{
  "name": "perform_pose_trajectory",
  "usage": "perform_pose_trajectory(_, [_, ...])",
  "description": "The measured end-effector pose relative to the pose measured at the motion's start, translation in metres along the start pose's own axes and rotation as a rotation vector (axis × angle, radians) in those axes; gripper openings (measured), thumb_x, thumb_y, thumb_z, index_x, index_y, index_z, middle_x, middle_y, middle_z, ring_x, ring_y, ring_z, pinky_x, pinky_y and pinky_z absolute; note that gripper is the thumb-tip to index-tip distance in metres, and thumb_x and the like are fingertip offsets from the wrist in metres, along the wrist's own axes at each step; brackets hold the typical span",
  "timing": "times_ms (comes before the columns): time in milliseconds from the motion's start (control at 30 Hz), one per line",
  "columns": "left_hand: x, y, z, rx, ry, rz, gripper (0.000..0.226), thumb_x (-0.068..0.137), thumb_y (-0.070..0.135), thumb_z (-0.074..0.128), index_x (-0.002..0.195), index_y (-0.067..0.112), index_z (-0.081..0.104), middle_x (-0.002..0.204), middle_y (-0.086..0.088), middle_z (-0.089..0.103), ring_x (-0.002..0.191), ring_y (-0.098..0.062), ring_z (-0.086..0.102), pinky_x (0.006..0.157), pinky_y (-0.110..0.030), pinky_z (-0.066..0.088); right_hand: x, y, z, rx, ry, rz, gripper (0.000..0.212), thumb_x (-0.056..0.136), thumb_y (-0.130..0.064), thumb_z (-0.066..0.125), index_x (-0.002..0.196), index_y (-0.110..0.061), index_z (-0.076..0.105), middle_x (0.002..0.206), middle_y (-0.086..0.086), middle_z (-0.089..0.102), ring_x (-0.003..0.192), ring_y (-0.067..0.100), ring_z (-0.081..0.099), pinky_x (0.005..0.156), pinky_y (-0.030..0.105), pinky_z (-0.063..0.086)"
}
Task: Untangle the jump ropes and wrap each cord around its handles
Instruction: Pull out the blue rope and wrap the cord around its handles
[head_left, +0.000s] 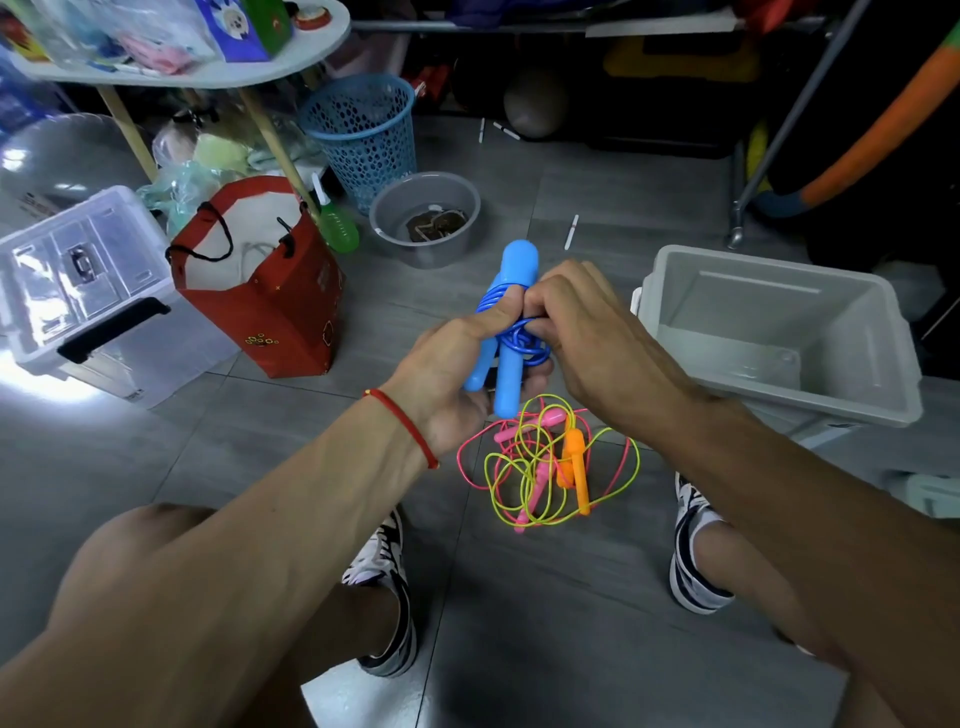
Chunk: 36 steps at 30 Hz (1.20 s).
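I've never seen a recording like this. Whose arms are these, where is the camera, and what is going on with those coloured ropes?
There is no machine here: a person wears a camera on the head, looking down at their own arms, knees and shoes. The left hand, with a red string at its wrist, grips two blue handles side by side. The right hand pinches the blue cord, which is coiled around those handles. On the grey floor below lies a tangle of pink and yellow cords with pink and orange handles, not yet sorted. Nearby stand a red bag, a grey bin and a blue basket.
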<state>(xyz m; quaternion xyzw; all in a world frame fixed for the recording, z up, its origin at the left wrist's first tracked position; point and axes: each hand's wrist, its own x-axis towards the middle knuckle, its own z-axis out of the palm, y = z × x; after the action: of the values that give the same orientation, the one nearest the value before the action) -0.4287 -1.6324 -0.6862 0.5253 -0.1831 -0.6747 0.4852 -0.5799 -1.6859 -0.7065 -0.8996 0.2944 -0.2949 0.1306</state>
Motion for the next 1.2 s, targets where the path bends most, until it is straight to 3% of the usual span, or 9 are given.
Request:
perform_pose_trajectory(167, [0.001, -0.002, 0.004, -0.064, 0.02, 0.087, 0.043, 0.097, 0.025, 0.06, 0.126, -0.006, 0.058, 0.098, -0.017, 0.062, 0.071, -0.025, 0.061, 0.058, -0.028, 0.054, 0.001, -0.006, -0.006, 0.29, 0.113, 0.303, 0.006, 0.088, -0.021, 0.073, 0.089, -0.016, 0.07, 0.085, -0.006, 0.058, 0.076, 0.0, 0.051, 0.07, 0.011, 0.037])
perform_pose_trajectory(300, [0.003, -0.007, 0.013, -0.153, 0.075, 0.152, 0.043, 0.097, 0.022, 0.062, 0.126, -0.009, 0.055, 0.102, -0.019, 0.059, 0.069, -0.023, 0.063, 0.059, -0.028, 0.054, 0.002, -0.015, -0.004, 0.47, 0.307, 0.514, 0.015, 0.077, -0.021, 0.084, 0.084, -0.018, 0.07, 0.07, -0.007, 0.068, 0.062, 0.002, 0.059, 0.06, 0.016, 0.049])
perform_pose_trajectory(433, [0.006, -0.011, 0.022, -0.223, 0.238, 0.259, 0.057, 0.091, 0.013, 0.071, 0.134, -0.012, 0.044, 0.104, -0.022, 0.065, 0.078, -0.026, 0.069, 0.063, -0.037, 0.061, -0.003, -0.023, 0.006, 0.364, 0.373, 0.498, 0.007, 0.084, -0.013, 0.076, 0.08, -0.01, 0.071, 0.068, -0.005, 0.069, 0.064, 0.006, 0.066, 0.065, 0.03, 0.056])
perform_pose_trajectory(500, [0.008, -0.013, 0.023, -0.23, 0.287, 0.299, 0.053, 0.089, 0.011, 0.072, 0.129, -0.009, 0.045, 0.108, -0.024, 0.064, 0.086, -0.031, 0.069, 0.072, -0.047, 0.062, -0.003, -0.022, 0.008, 0.333, 0.349, 0.48, 0.005, 0.086, -0.013, 0.072, 0.082, -0.01, 0.072, 0.072, -0.003, 0.072, 0.066, 0.008, 0.069, 0.068, 0.035, 0.057])
perform_pose_trajectory(600, [0.011, -0.015, 0.022, -0.225, 0.333, 0.332, 0.039, 0.088, 0.013, 0.074, 0.115, 0.005, 0.047, 0.102, -0.019, 0.063, 0.082, -0.026, 0.068, 0.077, -0.043, 0.059, -0.001, -0.025, 0.007, 0.252, 0.235, 0.428, 0.01, 0.089, -0.017, 0.065, 0.086, -0.011, 0.073, 0.079, -0.001, 0.073, 0.073, 0.012, 0.07, 0.073, 0.036, 0.056])
perform_pose_trajectory(733, [0.015, -0.019, 0.022, -0.197, 0.357, 0.358, 0.038, 0.088, 0.015, 0.075, 0.112, 0.008, 0.046, 0.101, -0.019, 0.059, 0.085, -0.028, 0.064, 0.081, -0.044, 0.054, 0.0, -0.028, 0.004, 0.296, 0.191, 0.461, 0.01, 0.087, -0.019, 0.072, 0.09, -0.01, 0.075, 0.088, -0.002, 0.074, 0.076, 0.007, 0.069, 0.073, 0.017, 0.055])
perform_pose_trajectory(900, [0.015, -0.023, 0.023, -0.152, 0.37, 0.358, 0.04, 0.087, 0.017, 0.076, 0.115, 0.006, 0.049, 0.1, -0.015, 0.062, 0.077, -0.021, 0.065, 0.071, -0.036, 0.053, 0.002, -0.022, 0.006, 0.158, 0.125, 0.436, 0.009, 0.08, -0.018, 0.069, 0.083, -0.01, 0.071, 0.084, 0.002, 0.069, 0.074, 0.018, 0.067, 0.074, 0.038, 0.055])
perform_pose_trajectory(1033, [0.013, -0.012, 0.015, -0.133, 0.274, 0.318, 0.042, 0.091, 0.021, 0.071, 0.119, -0.003, 0.051, 0.099, -0.018, 0.065, 0.075, -0.024, 0.068, 0.063, -0.035, 0.057, 0.004, -0.016, 0.003, 0.141, 0.106, 0.499, 0.014, 0.081, -0.023, 0.065, 0.08, -0.009, 0.062, 0.084, 0.001, 0.062, 0.074, 0.019, 0.06, 0.068, 0.031, 0.045])
perform_pose_trajectory(1200, [0.01, 0.003, -0.003, -0.032, 0.049, 0.253, 0.061, 0.09, 0.043, 0.06, 0.132, 0.0, 0.054, 0.114, -0.021, 0.067, 0.091, -0.029, 0.068, 0.064, -0.034, 0.056, 0.004, -0.001, -0.019, 0.414, -0.059, 0.461, 0.012, 0.093, -0.018, 0.059, 0.082, -0.014, 0.056, 0.091, -0.002, 0.049, 0.072, 0.01, 0.05, 0.067, 0.023, 0.038])
